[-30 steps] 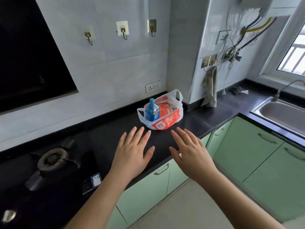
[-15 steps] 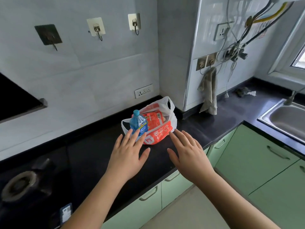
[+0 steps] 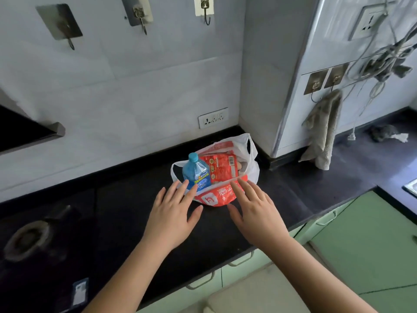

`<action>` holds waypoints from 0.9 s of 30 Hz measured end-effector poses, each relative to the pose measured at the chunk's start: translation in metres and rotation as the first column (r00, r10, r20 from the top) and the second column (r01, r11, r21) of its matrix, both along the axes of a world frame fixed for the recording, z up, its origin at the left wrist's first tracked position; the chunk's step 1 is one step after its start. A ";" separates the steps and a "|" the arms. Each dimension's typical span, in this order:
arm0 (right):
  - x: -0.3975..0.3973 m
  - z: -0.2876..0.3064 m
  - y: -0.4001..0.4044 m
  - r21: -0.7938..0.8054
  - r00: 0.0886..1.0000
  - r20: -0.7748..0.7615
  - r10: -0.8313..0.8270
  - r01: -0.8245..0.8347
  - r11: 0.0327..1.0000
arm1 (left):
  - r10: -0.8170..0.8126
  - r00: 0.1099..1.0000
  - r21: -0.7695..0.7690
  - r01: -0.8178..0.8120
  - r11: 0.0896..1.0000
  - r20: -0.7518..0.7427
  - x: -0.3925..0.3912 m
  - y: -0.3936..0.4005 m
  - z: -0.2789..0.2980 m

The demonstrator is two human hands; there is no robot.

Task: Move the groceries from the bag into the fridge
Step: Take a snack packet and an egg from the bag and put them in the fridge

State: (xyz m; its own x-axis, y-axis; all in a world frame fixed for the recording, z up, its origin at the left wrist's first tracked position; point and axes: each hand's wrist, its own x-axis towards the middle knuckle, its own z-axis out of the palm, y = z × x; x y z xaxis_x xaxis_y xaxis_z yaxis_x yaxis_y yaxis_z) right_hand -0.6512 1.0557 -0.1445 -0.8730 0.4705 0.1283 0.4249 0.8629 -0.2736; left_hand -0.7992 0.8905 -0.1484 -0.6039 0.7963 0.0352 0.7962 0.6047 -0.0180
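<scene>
A white and red plastic bag (image 3: 251,154) stands open on the black counter (image 3: 293,188) near the wall corner. A blue water bottle (image 3: 196,173) with a blue cap sticks up from its left side, and a red food packet (image 3: 222,168) leans beside it. My left hand (image 3: 172,213) hovers flat with fingers spread, its fingertips at the bag's left front by the bottle. My right hand (image 3: 255,208) is also spread, fingertips over the bag's red front panel. Neither hand holds anything. No fridge is in view.
A gas burner (image 3: 27,238) sits on the counter at the left. A towel (image 3: 322,129) hangs from a wall hook at the right, with cables (image 3: 383,64) above it. Green cabinet doors (image 3: 365,240) run below the counter. A wall socket (image 3: 213,117) is behind the bag.
Both hands have moved forward to the bag, and the view has come closer to the counter and shifted right. The bag and its contents have not moved.
</scene>
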 end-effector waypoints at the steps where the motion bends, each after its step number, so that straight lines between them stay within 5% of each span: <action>1: -0.009 -0.002 0.003 -0.003 1.000 0.006 0.015 -0.015 1.000 | 0.004 1.000 0.004 -0.004 1.000 0.011 -0.007 0.002 -0.002; 27: -0.131 -0.032 0.109 -0.132 0.993 0.064 0.101 -0.092 0.987 | -0.131 0.975 0.140 0.106 0.984 0.179 -0.047 0.112 -0.027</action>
State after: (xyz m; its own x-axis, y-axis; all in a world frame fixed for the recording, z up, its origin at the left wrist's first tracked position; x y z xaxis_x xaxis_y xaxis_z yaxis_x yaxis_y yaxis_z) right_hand -0.7822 1.1650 -0.1760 -0.9197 0.3926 0.0094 0.3636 0.8603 -0.3573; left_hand -0.8457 1.0024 -0.1750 -0.5112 0.8586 0.0380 0.8442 0.4933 0.2098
